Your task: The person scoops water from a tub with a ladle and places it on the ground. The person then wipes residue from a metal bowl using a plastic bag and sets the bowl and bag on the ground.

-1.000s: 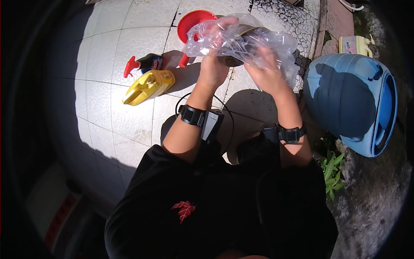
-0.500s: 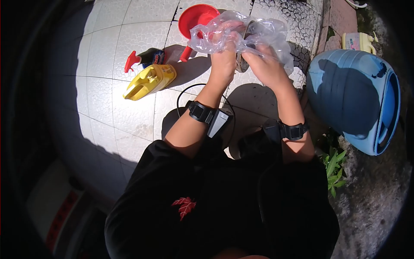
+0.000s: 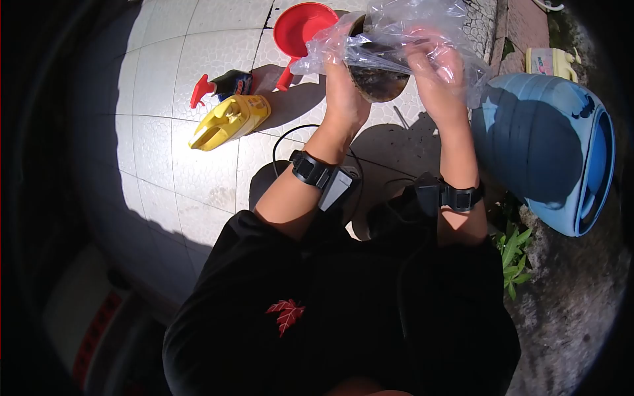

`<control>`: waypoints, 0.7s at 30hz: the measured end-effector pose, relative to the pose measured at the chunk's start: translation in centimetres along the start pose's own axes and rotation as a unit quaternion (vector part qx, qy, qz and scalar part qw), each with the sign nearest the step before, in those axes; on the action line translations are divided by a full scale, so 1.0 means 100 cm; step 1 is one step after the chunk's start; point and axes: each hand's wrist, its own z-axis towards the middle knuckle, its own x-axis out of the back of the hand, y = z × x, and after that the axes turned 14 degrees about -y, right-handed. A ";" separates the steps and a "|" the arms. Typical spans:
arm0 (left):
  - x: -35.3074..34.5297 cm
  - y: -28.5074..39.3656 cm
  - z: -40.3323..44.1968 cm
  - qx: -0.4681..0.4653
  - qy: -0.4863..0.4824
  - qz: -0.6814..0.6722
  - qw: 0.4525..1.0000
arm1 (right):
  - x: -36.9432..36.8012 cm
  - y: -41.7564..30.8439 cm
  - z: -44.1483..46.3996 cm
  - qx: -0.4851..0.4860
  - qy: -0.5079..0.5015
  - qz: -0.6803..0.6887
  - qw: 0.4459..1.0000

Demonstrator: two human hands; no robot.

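**Crinkled film [image 3: 422,26] lay over a mottled disc [image 3: 378,84]**

The disc, dark, glossy and thin-rimmed, was tilted between the two hands above the tiled floor [image 3: 198,158], its lower part bare and its upper part veiled by the clear, creased plastic. The left hand [image 3: 347,86] was partly closed on the disc's left edge, its fingers blurred by the film. The right hand [image 3: 436,69] had its fingers bent around a bunch of the plastic, just beside the disc.

Near the left hand lay a round red dipper [image 3: 300,30] of smooth plastic. A moulded yellow jug [image 3: 241,119] stood beside a dark spray bottle [image 3: 234,84]. Rightward lay a ribbed blue barrel [image 3: 541,142], scuffed near its mouth.
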 end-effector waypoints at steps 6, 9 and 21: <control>-0.004 0.006 0.000 -0.095 0.002 0.086 0.992 | -0.008 -0.006 -0.006 0.142 0.085 -0.058 0.985; -0.004 0.014 -0.001 -0.135 0.028 0.181 0.974 | -0.021 -0.018 -0.013 0.171 0.104 0.033 0.979; -0.017 0.023 -0.002 -0.208 -0.007 0.218 0.953 | -0.012 0.022 -0.033 0.145 0.247 0.189 0.939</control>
